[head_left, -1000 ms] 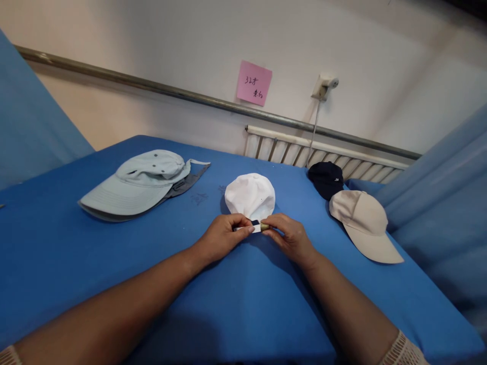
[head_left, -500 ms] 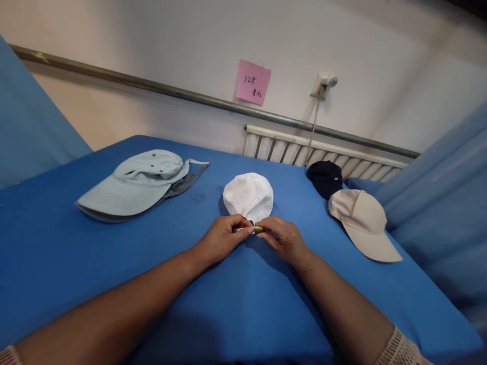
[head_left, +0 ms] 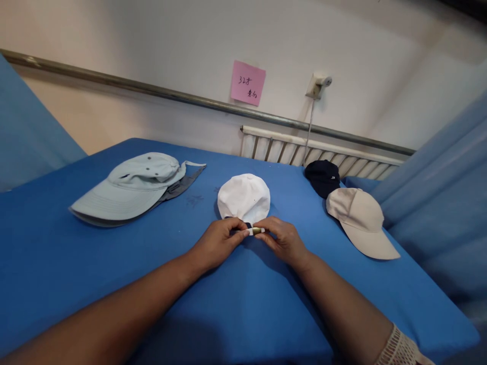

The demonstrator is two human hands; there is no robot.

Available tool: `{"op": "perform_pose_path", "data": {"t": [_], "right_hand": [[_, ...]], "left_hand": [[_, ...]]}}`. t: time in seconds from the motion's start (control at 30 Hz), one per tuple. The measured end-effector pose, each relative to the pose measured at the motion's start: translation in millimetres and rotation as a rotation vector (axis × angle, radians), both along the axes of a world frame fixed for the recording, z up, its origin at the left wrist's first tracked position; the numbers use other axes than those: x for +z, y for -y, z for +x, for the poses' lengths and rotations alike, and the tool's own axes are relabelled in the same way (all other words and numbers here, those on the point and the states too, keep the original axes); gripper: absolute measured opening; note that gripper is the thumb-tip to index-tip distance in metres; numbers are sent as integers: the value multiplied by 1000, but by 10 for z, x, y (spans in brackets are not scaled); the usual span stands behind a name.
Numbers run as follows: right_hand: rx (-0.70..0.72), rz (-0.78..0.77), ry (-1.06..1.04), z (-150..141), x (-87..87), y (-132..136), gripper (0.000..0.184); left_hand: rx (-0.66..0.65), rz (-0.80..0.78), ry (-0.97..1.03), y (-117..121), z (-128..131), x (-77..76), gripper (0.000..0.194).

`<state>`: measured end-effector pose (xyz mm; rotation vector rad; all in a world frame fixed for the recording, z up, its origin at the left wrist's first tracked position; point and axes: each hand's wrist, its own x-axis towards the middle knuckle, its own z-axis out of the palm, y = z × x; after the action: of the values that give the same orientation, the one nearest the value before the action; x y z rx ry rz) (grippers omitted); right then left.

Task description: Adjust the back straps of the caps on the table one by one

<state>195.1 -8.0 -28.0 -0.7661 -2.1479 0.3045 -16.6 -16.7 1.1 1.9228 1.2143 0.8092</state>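
Blue covering spreads over a bench (head_left: 243,304) set against a pale wall (head_left: 171,35), and a white cap (head_left: 244,196) sits towards its middle, the strap edge facing the person. Beyond the white cap, a metal rail (head_left: 171,95) runs along the wall, with a pink note (head_left: 248,83) above it and a ribbed radiator (head_left: 277,147) below. To the right of the white cap are a navy cap (head_left: 322,177), farther back, and a beige cap (head_left: 361,218), nearer, the two close together; to its left lies a pale green cap (head_left: 127,185) with a grey piece under it. Blue curtains hang well out on both sides of the white cap.

At the near edge of the white cap, the left hand (head_left: 218,243) has its thumb and fingers pinched on a narrow white strap (head_left: 250,231). Just to the right, the right hand (head_left: 285,240) is clamped with thumb and fingers at a brass-coloured buckle (head_left: 257,230) on that strap. Dark material shows between the strap and the crown.
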Motion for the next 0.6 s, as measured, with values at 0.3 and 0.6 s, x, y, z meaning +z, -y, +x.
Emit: {"op": "perform_pose_path", "data": {"t": [0.3, 0.6], "right_hand": [[-25, 39, -42, 9, -4, -3, 19], [24, 40, -7, -29, 5, 11, 19]], "left_hand": [[-15, 98, -65, 9, -46, 61, 23], [-70, 154, -99, 14, -23, 34, 20]]}}
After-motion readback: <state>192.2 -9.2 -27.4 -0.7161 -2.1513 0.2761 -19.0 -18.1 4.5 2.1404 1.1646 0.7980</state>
